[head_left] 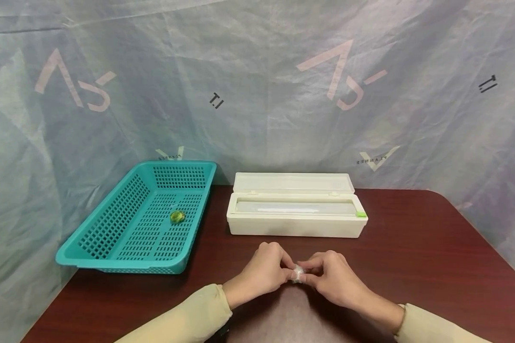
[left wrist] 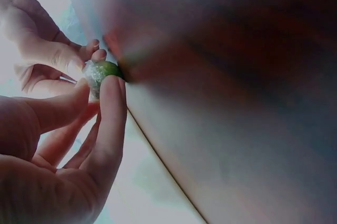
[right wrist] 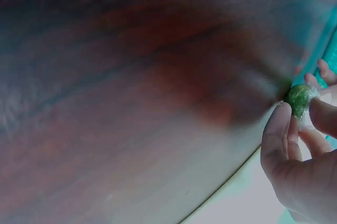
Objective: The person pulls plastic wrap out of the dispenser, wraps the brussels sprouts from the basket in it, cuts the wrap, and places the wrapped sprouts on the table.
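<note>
A small round green fruit, which looks like a lime [left wrist: 109, 69], is covered in crinkled clear plastic wrap [head_left: 298, 273]. My left hand [head_left: 266, 269] pinches it from the left between thumb and fingers. From the other side my right hand [head_left: 335, 277] pinches the same wrapped lime [right wrist: 298, 101]. Both hands are close together, low over the near middle of the table. In the wrist views the film gathers on one side of the fruit, while its green skin shows on the other. The fingers partly cover it.
Behind the hands stands a white cling film dispenser [head_left: 293, 226], lid raised, a roll inside and a green piece [head_left: 361, 214] at its right end. A teal plastic basket [head_left: 122, 263] at left holds one green wrapped fruit [head_left: 177, 217]. A grey printed sheet [head_left: 257, 133] hangs behind the dark red table [head_left: 420, 257].
</note>
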Tool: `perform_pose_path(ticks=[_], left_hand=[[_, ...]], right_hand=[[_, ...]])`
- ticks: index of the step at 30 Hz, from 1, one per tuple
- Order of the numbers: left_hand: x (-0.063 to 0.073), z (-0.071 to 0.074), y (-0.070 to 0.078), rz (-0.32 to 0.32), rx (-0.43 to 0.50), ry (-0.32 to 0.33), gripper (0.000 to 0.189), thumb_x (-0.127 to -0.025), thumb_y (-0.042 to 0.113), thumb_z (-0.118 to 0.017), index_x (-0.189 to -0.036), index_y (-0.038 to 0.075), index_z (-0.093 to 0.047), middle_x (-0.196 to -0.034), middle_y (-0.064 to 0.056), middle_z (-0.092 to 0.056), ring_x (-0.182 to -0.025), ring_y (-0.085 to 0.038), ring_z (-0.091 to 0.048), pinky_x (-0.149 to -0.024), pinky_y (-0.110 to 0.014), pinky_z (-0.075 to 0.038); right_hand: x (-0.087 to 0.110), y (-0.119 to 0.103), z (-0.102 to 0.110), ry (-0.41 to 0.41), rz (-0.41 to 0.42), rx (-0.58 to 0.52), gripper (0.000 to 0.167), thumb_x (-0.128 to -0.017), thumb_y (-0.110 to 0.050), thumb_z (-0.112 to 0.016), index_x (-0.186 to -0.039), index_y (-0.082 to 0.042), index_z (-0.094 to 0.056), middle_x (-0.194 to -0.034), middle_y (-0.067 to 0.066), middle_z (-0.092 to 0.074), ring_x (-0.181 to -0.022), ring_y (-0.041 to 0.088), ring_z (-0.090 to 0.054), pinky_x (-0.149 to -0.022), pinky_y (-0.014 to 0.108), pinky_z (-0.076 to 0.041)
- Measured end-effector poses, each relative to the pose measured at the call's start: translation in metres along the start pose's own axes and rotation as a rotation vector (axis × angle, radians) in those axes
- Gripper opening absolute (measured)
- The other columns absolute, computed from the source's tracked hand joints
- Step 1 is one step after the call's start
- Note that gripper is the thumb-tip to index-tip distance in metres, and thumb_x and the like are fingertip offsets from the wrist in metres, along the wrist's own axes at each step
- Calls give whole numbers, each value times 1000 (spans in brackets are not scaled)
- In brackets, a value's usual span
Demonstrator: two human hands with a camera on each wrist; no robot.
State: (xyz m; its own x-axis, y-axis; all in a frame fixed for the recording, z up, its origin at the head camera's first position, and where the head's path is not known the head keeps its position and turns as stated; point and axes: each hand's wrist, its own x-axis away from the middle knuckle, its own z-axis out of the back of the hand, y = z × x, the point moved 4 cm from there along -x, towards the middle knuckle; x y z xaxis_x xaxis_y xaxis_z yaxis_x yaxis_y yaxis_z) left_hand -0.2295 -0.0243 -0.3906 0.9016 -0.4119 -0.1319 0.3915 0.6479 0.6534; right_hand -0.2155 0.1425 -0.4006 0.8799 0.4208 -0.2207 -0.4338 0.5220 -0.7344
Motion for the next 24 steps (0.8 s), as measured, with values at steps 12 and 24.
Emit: perform_pose_path(ticks=[12, 24], left_hand=[[2, -1, -1, 48, 172, -86, 4, -87, 1, -84, -90, -2, -83, -57, 0, -68, -42, -8, -58, -44, -22, -50], [4, 1, 4, -20, -6, -98, 10, -85, 6, -89, -94, 8, -86, -93, -1, -80, -80, 1, -61, -68, -20, -50]], right_hand=[[-4, 2, 4, 16, -108, -16, 14, -89, -18, -87, -99, -9, -86, -102, 2, -80, -83, 10, -69, -66, 26, -53], [2, 3, 3, -60, -64, -77, 28, -90, -21, -86, -112, -3, -82, -101, 3, -79, -76, 6, -68, -65, 26, -55]])
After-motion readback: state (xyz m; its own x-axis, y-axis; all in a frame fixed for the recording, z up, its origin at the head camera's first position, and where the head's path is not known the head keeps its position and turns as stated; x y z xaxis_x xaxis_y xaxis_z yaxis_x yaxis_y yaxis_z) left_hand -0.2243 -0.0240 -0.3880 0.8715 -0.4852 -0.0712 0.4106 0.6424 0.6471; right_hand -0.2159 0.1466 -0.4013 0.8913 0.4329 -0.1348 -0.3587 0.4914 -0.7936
